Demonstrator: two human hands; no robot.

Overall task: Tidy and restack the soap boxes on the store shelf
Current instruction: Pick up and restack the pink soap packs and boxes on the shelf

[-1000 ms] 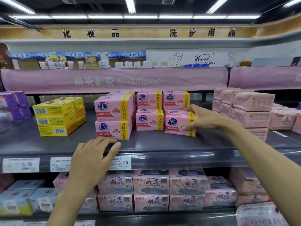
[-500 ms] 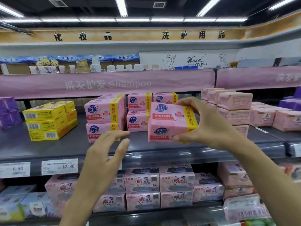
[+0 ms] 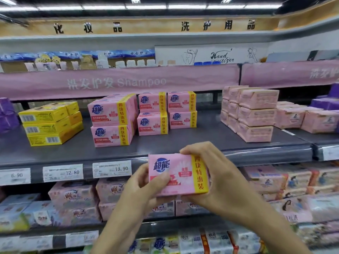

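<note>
Down from shelf height, the soap box now sits lower and nearer the camera, in front of the shelf's front edge. The left hand, free half a second ago, has joined the right hand on it. The left fingers curl behind the box's left end with the thumb pressed on its printed face. The right hand wraps the yellow-banded right end, gripping top and bottom edges. The box is clear of the shelf, face to the camera and roughly level.

At eleven o'clock from the box, a front stack of two matching pink boxes stands on the shelf. At twelve o'clock, farther back, two back stacks, each two high, stand side by side. Yellow boxes are piled three high at ten o'clock, with purple packs beyond them at the far left. At one o'clock a block of pale pink packs stands three high. Price tags line the shelf edge at nine o'clock, near the left hand. A pink banner hangs above at twelve o'clock. Blurred pink packs fill the lower shelf at eight o'clock.
</note>
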